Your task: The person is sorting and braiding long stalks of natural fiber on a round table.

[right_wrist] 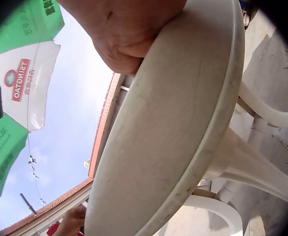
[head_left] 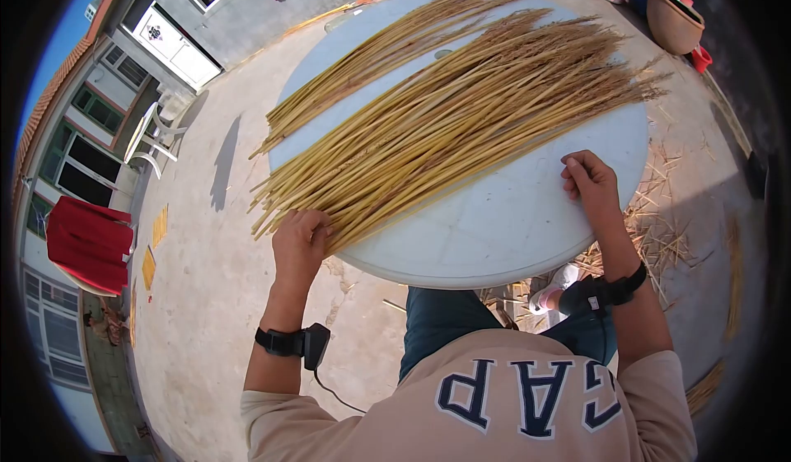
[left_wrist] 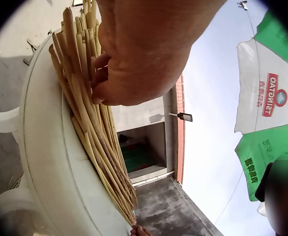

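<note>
A thick bundle of dry, straw-coloured stalks (head_left: 445, 124) with brown feathery tops lies slantwise across a round white table (head_left: 470, 248). My left hand (head_left: 300, 244) is at its cut ends, on the near left side. In the left wrist view, bent fingers (left_wrist: 100, 78) of that hand grip stalks at the bundle's side; part of the grip is hidden behind the hand. My right hand (head_left: 592, 186) is over the right part of the tabletop, apart from the bundle, fingers loosely curled with nothing seen in them. Beyond lies a second, thinner bundle of stalks (head_left: 371, 58).
Stalk scraps (head_left: 659, 240) litter the ground right of the table. White chairs (right_wrist: 272, 110) show beside the table in the right wrist view. A large clay pot (head_left: 674, 21) stands at the far right. A green and white umbrella (left_wrist: 269, 83) hangs overhead.
</note>
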A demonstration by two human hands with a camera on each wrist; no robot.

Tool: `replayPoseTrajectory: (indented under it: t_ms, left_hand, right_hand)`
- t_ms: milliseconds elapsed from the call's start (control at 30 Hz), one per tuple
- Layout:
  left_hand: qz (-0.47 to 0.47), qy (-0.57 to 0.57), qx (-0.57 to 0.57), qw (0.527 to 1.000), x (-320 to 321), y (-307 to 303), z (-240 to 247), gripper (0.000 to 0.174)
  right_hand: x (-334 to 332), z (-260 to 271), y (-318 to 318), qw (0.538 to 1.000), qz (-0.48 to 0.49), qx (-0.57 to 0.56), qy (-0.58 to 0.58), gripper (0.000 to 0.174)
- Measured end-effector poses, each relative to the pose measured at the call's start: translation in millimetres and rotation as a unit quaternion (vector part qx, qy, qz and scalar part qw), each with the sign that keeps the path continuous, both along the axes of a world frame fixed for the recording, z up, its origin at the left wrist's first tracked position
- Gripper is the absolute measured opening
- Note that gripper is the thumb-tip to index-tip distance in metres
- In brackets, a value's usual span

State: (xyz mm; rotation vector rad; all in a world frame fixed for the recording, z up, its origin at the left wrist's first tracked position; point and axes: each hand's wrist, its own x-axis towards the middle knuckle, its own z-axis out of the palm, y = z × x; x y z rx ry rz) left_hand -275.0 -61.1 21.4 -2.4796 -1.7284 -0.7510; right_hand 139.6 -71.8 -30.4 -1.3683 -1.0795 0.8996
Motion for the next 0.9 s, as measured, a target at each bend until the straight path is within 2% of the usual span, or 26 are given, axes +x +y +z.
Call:
replayPoseTrajectory:
  t_ms: [300,400,467,533,633,733,900]
  left_hand:
    - [0.004,-0.004,0.018,1.000,7,-3,-8,0.008]
    - [0.007,0.003,0.077,0.997,27,-9,-6,0.015]
    - [-0.044,-0.003,0.127,0.991,52,-16,-6,0.026]
    - [-0.085,0.065,0.085,0.991,73,-23,-12,0.048]
    - [-0.067,0.069,0.077,0.992,96,-12,-21,0.056]
    - [-0.074,0.030,0.030,0.996,101,4,-37,0.059]
    - [-0.107,0.041,0.016,0.993,105,4,-42,0.056]
  right_hand:
    - [-1,3,-1,1.000,-0.004,-0.006,0.005,0.013]
    - [-1,2,-2,1.000,-0.004,-0.004,0.008,0.013]
    - [0,2,-1,1.000,-0.003,-0.007,-0.001,0.013]
    - [-1,1,-1,1.000,0.002,-0.011,-0.009,0.014]
    - [-2,1,-1,1.000,-0.007,0.000,0.000,0.014]
    - [2,0,-1,1.000,-0.007,0.002,0.004,0.014]
    - [0,2,-2,1.000,-0.008,0.002,0.010,0.014]
